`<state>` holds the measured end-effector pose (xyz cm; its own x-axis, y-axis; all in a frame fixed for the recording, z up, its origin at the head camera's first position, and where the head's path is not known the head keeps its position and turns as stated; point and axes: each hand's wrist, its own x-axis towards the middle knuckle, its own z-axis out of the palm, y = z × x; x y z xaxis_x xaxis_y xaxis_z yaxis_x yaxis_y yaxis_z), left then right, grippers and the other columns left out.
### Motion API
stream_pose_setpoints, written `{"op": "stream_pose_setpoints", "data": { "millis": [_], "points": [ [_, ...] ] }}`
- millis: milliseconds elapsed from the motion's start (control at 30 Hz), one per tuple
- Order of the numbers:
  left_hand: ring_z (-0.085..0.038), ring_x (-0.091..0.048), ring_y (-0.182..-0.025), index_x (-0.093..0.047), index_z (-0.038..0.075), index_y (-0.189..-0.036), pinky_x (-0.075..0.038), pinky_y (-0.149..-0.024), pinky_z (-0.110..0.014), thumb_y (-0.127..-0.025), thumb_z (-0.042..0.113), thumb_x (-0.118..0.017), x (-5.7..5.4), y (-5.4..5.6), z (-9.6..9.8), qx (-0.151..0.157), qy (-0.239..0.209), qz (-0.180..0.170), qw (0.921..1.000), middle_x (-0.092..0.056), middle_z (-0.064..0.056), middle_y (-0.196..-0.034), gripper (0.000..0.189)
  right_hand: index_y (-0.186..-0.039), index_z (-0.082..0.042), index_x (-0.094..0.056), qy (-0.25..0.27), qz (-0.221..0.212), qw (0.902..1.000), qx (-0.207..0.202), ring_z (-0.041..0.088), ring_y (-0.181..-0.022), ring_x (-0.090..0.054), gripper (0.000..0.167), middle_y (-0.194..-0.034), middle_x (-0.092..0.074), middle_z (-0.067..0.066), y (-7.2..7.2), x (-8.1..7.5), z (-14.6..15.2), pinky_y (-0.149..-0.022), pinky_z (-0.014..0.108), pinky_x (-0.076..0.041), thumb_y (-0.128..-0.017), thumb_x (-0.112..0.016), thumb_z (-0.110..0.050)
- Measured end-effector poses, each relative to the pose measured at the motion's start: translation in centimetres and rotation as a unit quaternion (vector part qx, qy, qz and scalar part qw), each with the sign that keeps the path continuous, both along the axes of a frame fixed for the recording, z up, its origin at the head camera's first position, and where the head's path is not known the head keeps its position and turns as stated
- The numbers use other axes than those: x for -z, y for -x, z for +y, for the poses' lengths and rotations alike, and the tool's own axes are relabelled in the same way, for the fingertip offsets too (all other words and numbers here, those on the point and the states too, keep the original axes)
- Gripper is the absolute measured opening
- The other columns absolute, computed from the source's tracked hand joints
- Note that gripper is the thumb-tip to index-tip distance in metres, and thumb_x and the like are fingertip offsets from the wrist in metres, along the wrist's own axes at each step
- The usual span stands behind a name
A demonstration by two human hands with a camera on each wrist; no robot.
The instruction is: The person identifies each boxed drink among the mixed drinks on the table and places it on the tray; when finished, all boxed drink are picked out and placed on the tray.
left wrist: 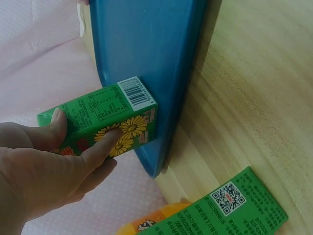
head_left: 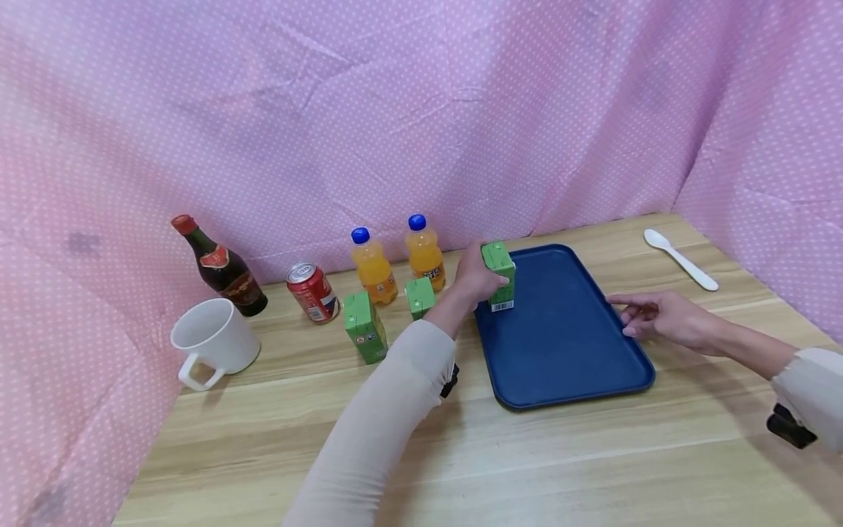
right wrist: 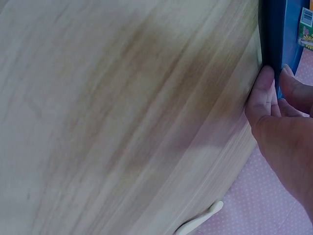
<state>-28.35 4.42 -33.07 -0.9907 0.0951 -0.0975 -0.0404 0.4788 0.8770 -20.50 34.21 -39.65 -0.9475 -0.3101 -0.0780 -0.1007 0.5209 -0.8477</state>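
Note:
My left hand (head_left: 474,278) grips a green drink carton (head_left: 500,262) printed with yellow flowers. Thumb and fingers lie on opposite sides of the carton, which stands upright at the far left part of the blue tray (head_left: 560,337). In the left wrist view, the carton's barcode end overlaps the tray just inside its rim. On the tray's right edge, my right hand (head_left: 672,320) pinches the rim, the thumb (right wrist: 295,90) on one side and fingers on the other. Two more green cartons, one nearer (head_left: 364,329) and one partly behind my left forearm (head_left: 419,296), stand to the left.
Two orange soda bottles (head_left: 374,272) with blue caps stand at the back, beside a red can (head_left: 312,294). Further left are a dark bottle (head_left: 227,271) and a white mug (head_left: 214,337). A white spoon (head_left: 681,260) lies right of the tray. Pink dotted cloth (head_left: 421,110) hangs behind.

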Motion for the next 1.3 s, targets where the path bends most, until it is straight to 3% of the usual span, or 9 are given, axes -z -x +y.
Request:
{"op": "stream_pose_setpoints", "data": {
  "millis": [233, 433, 533, 700, 933, 1167, 1300],
  "points": [
    [-0.021, -0.054, -0.108, -0.041, 0.015, -0.137, -0.048, -0.096, -0.036, -0.079, -0.006, -0.074, 0.0, 0.0, -0.1, 0.010, 0.013, 0.005, 0.9998, -0.053, -0.008, -0.122, 0.069, -0.137, 0.019, -0.035, 0.006, -0.001, 1.0000, -0.002, 0.010, -0.080, -0.059, 0.061, -0.099, -0.059, 0.017, 0.3, 0.1, -0.2, -0.068, 0.022, -0.055, -0.084, -0.065, 0.010],
    [-0.021, -0.055, -0.104, -0.041, 0.013, -0.135, -0.049, -0.093, -0.035, -0.076, -0.001, -0.079, -0.3, -0.4, -0.3, 0.021, 0.010, 0.023, 0.9995, -0.054, -0.007, -0.119, 0.072, -0.138, 0.017, -0.034, 0.003, -0.017, 0.9998, -0.003, 0.010, -0.081, -0.058, 0.062, -0.100, -0.057, 0.018, 0.3, 0.0, -0.2, -0.070, 0.023, -0.055, -0.085, -0.063, 0.011],
    [-0.022, -0.052, -0.115, -0.035, 0.014, -0.143, -0.045, -0.099, -0.035, -0.076, 0.005, -0.081, -1.2, -1.0, -0.4, 0.025, 0.009, 0.030, 0.9992, -0.050, -0.007, -0.131, 0.081, -0.139, 0.017, -0.033, 0.002, -0.023, 0.9997, -0.002, 0.009, -0.080, -0.057, 0.062, -0.101, -0.057, 0.018, 0.3, -0.1, -0.2, -0.071, 0.024, -0.055, -0.084, -0.063, 0.012],
    [-0.022, -0.034, -0.138, -0.023, 0.019, -0.153, -0.034, -0.110, -0.037, -0.081, 0.015, -0.079, -3.3, -2.4, -1.4, 0.030, 0.018, 0.046, 0.9983, -0.033, -0.003, -0.153, 0.091, -0.138, 0.018, -0.034, 0.000, -0.011, 0.9999, -0.005, 0.010, -0.081, -0.058, 0.062, -0.099, -0.058, 0.017, 0.1, -0.2, -0.1, -0.069, 0.023, -0.055, -0.084, -0.064, 0.010],
    [-0.023, -0.040, -0.135, -0.032, 0.020, -0.149, -0.043, -0.103, -0.036, -0.084, 0.025, -0.077, -4.5, -4.4, -4.4, 0.055, -0.028, 0.062, 0.9962, -0.040, -0.004, -0.148, 0.079, -0.134, 0.020, -0.037, -0.007, 0.020, 0.9998, -0.001, 0.010, -0.079, -0.059, 0.060, -0.093, -0.060, 0.016, -0.3, 0.0, 0.1, -0.066, 0.022, -0.054, -0.083, -0.066, 0.009],
    [-0.022, -0.046, -0.130, -0.037, 0.017, -0.145, -0.046, -0.100, -0.035, -0.085, 0.028, -0.075, -5.9, -5.7, -8.7, 0.107, -0.077, 0.096, 0.9866, -0.047, 0.000, -0.140, 0.072, -0.134, 0.021, -0.037, -0.002, 0.022, 0.9997, -0.009, 0.008, -0.079, -0.059, 0.061, -0.095, -0.060, 0.019, -0.2, 0.1, 0.0, -0.066, 0.021, -0.053, -0.083, -0.067, 0.008],
    [-0.019, -0.047, -0.128, -0.040, 0.018, -0.144, -0.046, -0.100, -0.036, -0.085, 0.030, -0.075, -6.5, -6.3, -11.6, 0.104, -0.058, 0.130, 0.9844, -0.047, 0.001, -0.140, 0.070, -0.135, 0.020, -0.037, -0.003, 0.022, 0.9997, -0.007, 0.008, -0.078, -0.059, 0.061, -0.095, -0.060, 0.019, -0.2, 0.0, -0.1, -0.066, 0.021, -0.053, -0.082, -0.066, 0.009]
  ]
}}
